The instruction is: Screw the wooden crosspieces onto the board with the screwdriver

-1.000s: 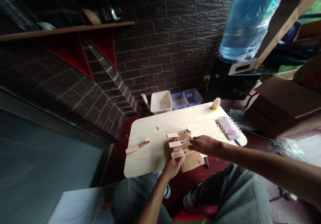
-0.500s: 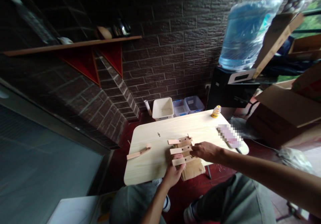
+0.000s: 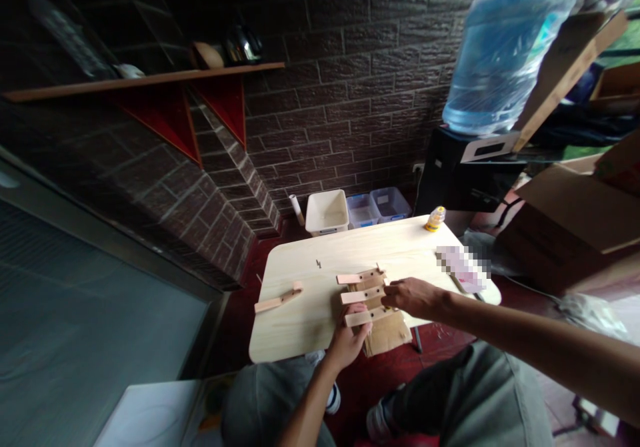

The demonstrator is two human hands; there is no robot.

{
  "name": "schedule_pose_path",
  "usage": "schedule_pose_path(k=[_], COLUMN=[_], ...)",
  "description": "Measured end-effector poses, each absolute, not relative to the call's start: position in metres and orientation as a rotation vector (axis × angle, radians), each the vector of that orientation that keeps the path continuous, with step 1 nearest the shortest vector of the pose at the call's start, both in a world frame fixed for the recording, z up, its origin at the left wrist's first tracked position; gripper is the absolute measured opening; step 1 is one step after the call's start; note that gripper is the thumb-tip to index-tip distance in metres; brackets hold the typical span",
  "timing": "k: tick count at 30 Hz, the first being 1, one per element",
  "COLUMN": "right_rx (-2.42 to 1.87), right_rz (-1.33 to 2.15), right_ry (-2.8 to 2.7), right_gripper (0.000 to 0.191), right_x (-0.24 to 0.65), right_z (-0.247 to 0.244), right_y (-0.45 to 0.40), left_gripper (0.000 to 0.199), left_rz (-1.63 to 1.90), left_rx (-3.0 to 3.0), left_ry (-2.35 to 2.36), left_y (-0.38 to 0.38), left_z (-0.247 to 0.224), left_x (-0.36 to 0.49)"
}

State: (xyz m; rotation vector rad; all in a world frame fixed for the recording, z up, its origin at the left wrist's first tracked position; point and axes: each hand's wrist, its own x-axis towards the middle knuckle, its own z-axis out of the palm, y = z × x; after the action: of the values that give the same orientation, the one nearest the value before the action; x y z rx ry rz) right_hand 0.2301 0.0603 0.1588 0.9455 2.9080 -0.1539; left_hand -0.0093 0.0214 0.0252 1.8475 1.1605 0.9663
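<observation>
Three pale wooden pieces with dark holes lie side by side on a cardboard sheet (image 3: 387, 335) at the table's front edge. My left hand (image 3: 347, 341) grips the left part of the nearest wooden piece (image 3: 359, 318), thumb on one side and fingers on the other. Over the right end of that row, my right hand (image 3: 411, 296) is closed in a pinch; what its fingertips hold is hidden. Just beyond are the middle wooden piece (image 3: 353, 297) and the far wooden piece (image 3: 350, 279), which has a small upright part at its right end.
A similar wooden piece (image 3: 274, 304) lies at the table's left. Small dark pins (image 3: 319, 263) rest near the middle. A yellow-based bottle (image 3: 435, 219) and a blurred-out flat object (image 3: 461, 268) are on the right. Bins (image 3: 327, 231) stand behind the table (image 3: 290, 340).
The view has shifted slightly. Both hands stay at the same wooden pieces, with the right fingers moved only a little at the right end.
</observation>
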Motion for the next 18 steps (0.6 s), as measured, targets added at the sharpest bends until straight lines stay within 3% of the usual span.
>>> schedule_pose_path(k=[8,18], right_rx=[1.086,1.035], right_rz=[-0.363,-0.322], right_ry=[2.800,2.807], right_gripper=[0.017,0.017], right_x=[0.234,0.231], right_z=[0.159,0.161], right_y=[0.070,0.073], left_gripper=[0.026,0.022], left_rz=[0.973,0.940], left_rx=[1.838,1.821], left_ry=[1.165,1.169], left_y=[0.025,0.027], left_z=[0.025,0.023], left_x=[-0.010,-0.007])
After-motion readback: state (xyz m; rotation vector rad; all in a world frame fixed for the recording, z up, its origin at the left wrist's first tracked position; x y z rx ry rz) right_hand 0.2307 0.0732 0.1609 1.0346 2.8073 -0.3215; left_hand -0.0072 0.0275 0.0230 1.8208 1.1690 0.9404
